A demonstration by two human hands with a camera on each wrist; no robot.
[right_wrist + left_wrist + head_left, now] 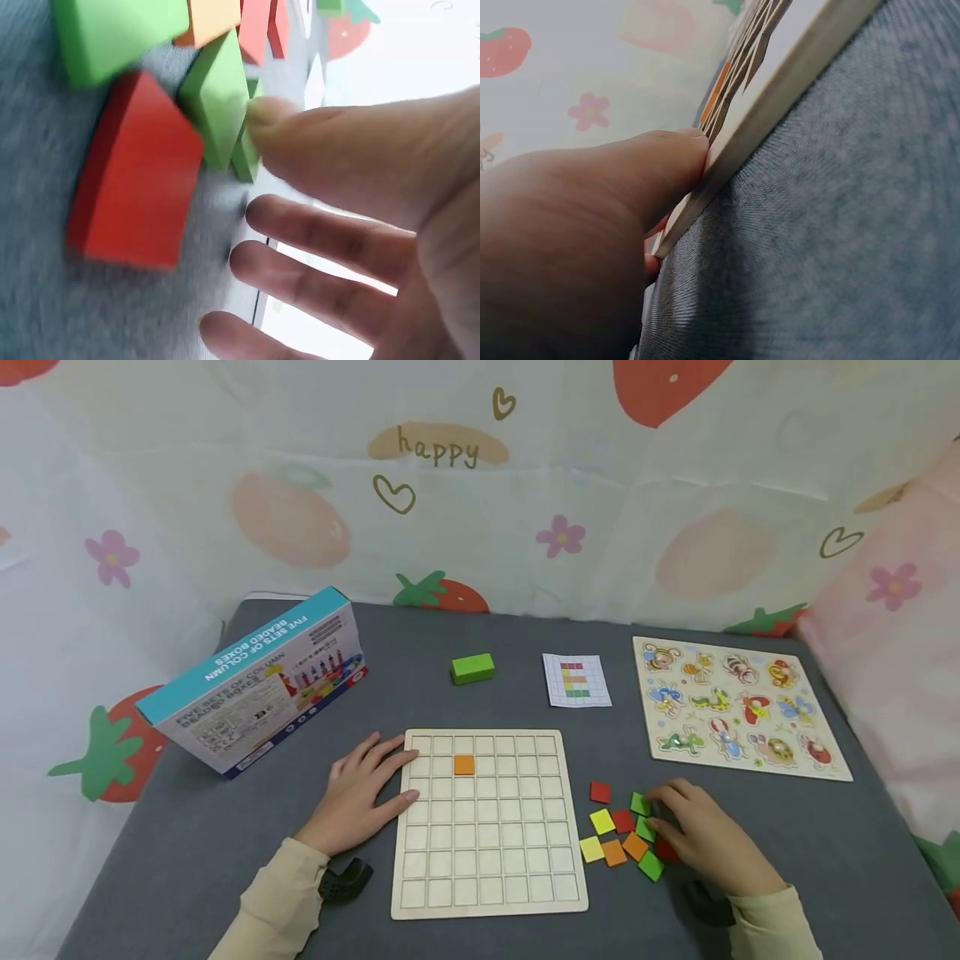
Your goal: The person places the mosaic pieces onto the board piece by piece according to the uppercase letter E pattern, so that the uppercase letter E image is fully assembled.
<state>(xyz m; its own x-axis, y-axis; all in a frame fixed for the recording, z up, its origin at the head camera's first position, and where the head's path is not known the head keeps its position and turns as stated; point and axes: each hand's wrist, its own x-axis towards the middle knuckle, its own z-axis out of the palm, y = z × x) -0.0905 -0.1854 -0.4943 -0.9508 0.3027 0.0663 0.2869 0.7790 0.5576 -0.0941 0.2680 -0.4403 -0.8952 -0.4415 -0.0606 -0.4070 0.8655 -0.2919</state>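
Note:
My left hand (pixel 360 797) lies with spread fingers at the left edge of a wooden grid board (pixel 399 860); the thumb and a fingertip touch its rim. One orange tile (pixel 464 765) sits in a cell near the board's top. To the right of the board, my right hand (pixel 708 839) hovers over a loose group of coloured tiles. Its thumb (pixel 330 142) is at a green tile (pixel 217 105); whether it touches cannot be told. The other fingers stay apart from the thumb, pinching nothing visible. A red tile (pixel 139 180) lies near the palm, partly hidden in the head view.
Behind the board are a green block (pixel 472 668) and a pattern card (pixel 577 681) with coloured squares. An insect picture puzzle board (pixel 742 706) lies at the back right. A blue-topped box (pixel 262 693) stands at the back left. Yellow tiles (pixel 602 822) lie beside the board.

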